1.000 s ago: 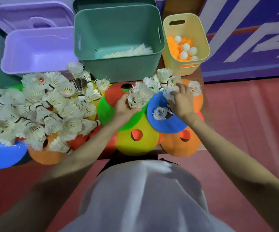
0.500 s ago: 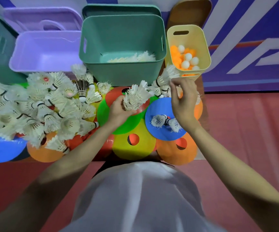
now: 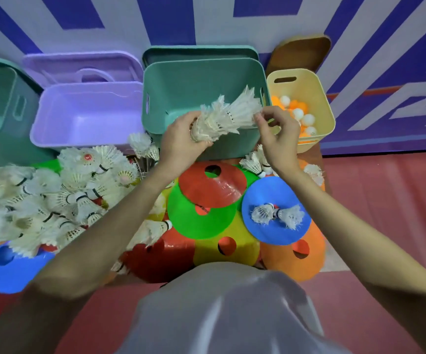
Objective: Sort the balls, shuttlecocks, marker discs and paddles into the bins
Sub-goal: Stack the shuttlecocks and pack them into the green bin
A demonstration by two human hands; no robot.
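Blue-striped wall behind, we hold a bunch of shuttlecocks (image 3: pixel 226 116) over the green bin (image 3: pixel 201 80): left hand (image 3: pixel 181 141) grips its base, right hand (image 3: pixel 278 129) pinches the feathers. Balls (image 3: pixel 301 116) are binned far right; many loose shuttlecocks (image 3: pixel 53 195) and discs (image 3: pixel 201 215) remain.

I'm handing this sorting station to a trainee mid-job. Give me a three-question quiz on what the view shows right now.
1. True or false: the left hand grips a bunch of shuttlecocks over the middle green bin.
2. Which bin holds the orange and white balls? A purple bin; B yellow bin; C middle green bin.
3. How many shuttlecocks lie on the blue marker disc beneath the right hand?

Key: 1 true; 2 B; 3 two.
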